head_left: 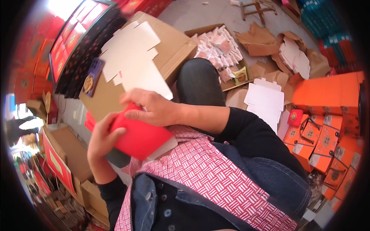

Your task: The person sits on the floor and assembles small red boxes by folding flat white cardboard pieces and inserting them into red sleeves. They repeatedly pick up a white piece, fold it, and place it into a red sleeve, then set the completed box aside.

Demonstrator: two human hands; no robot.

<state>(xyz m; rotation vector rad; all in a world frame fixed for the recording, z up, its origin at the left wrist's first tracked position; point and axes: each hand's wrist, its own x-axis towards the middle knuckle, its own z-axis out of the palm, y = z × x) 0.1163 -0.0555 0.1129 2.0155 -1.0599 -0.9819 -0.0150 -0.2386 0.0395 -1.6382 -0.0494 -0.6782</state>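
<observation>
Red card piece (143, 139), apparently smooth-faced: I have it in front of me above my lap, tilted, a pale flap (165, 148) showing at its lower right edge, against my patterned apron (204, 161).

My left hand (101, 134) has its left side, thumb on the near face, fingers clamped over the edge. My right hand (156, 109) pinches the top edge between thumb and fingers; slight blur there, and the fingertips behind are hidden. Red also shows past my left hand; I cannot tell whether it is the same piece.

Handling, by estimate: light, fairly stiff across the flat, giving at any fold, a little slippery, easily dented. Best hold: edges and corners, thumbs laid flat, no pressing mid-panel.

Beyond my hands, flat white card sheets (129, 57) lie on a cardboard box (179, 44).
</observation>
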